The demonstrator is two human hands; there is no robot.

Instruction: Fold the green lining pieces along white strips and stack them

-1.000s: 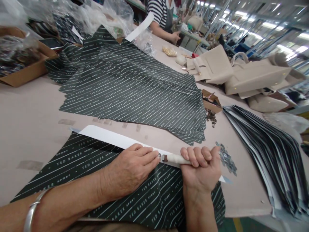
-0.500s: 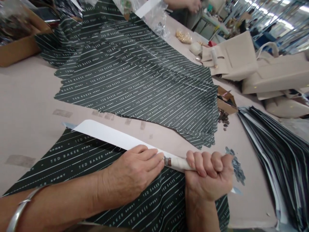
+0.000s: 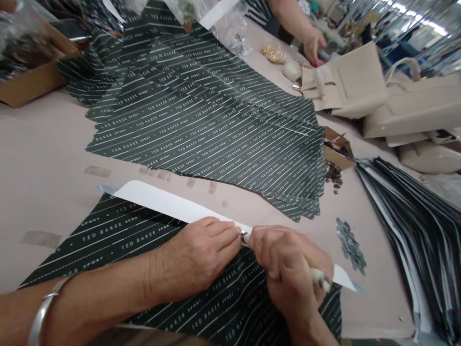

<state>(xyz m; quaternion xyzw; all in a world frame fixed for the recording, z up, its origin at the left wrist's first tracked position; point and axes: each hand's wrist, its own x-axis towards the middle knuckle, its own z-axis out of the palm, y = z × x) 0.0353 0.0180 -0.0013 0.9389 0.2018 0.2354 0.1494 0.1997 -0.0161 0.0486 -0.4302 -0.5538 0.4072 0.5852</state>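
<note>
A long white strip (image 3: 162, 199) with a rounded end lies along the upper edge of a dark striped printed fabric piece (image 3: 237, 300). My left hand (image 3: 205, 250), fingers pressed together, is closed over the strip's lower edge; what lies under its fingertips is hidden. Close beside it, my right hand (image 3: 288, 259) is wrapped around a hand tool (image 3: 320, 280) with a white-wrapped handle. The handle's butt shows below that fist, and a metal collar peeks out towards my left fingertips. I cannot see the tool's working end.
More printed fabric (image 3: 205, 115) lies across the table beyond. At right are a folded dark stack (image 3: 421, 240), beige bags (image 3: 353, 81), a small carton (image 3: 338, 149) and grey bits (image 3: 351, 245). A cardboard box (image 3: 21, 91) stands left. Another person's hand (image 3: 313, 45) is behind.
My right hand has moved left along the tool, closer to my left hand, and turned, uncovering the handle's butt. The left hand stays nearly still. Another person's hand has reached in further.
</note>
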